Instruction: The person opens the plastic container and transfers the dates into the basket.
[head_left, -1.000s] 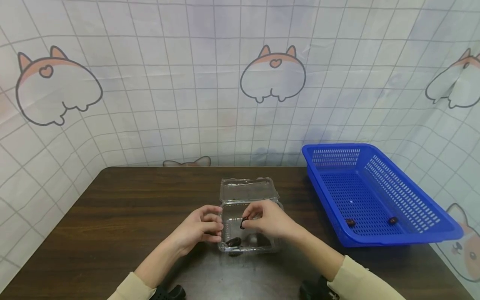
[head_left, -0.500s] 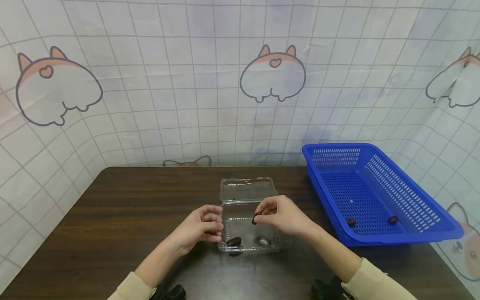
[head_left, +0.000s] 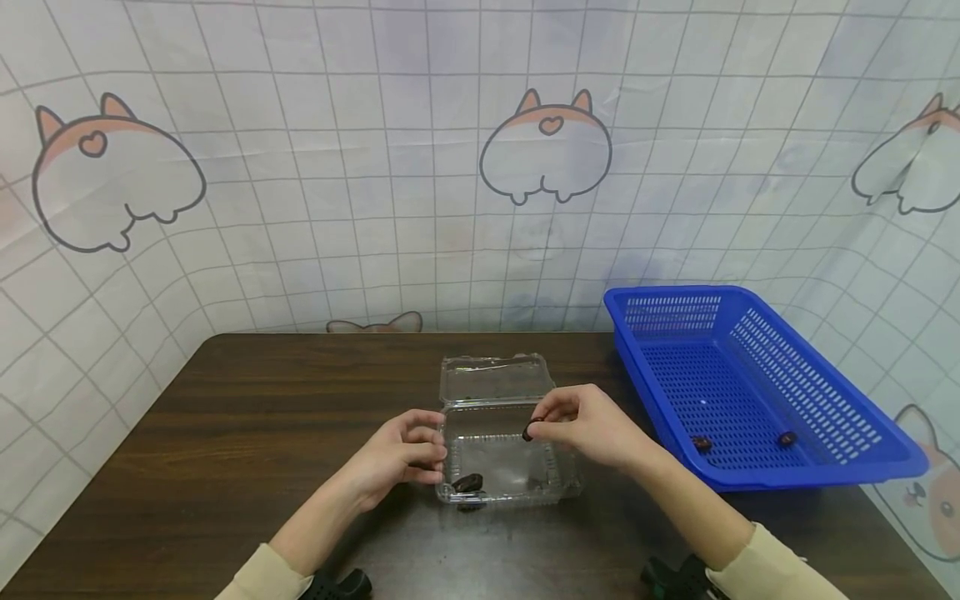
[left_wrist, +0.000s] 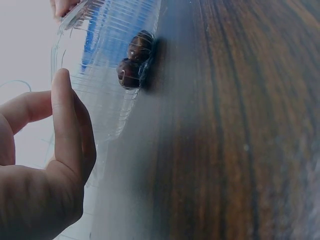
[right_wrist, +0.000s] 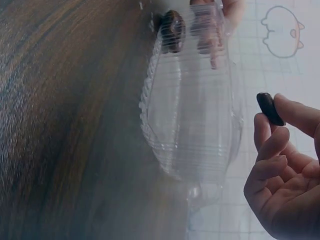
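Note:
My right hand pinches a dark brown date between thumb and fingertips, over the right part of a clear plastic box. The box's lid is folded back away from me. My left hand rests its fingertips against the box's left rim, its fingers only loosely bent. Two glossy dates lie together inside, in the near left corner in the head view.
A blue plastic basket stands to the right on the dark wooden table, with two dates on its floor. A white gridded cloth with cartoon dogs hangs behind the table and at both sides.
My right hand has moved right and slightly away from me with the date pinched, from the middle of the box towards its right side. The left hand and box have stayed put.

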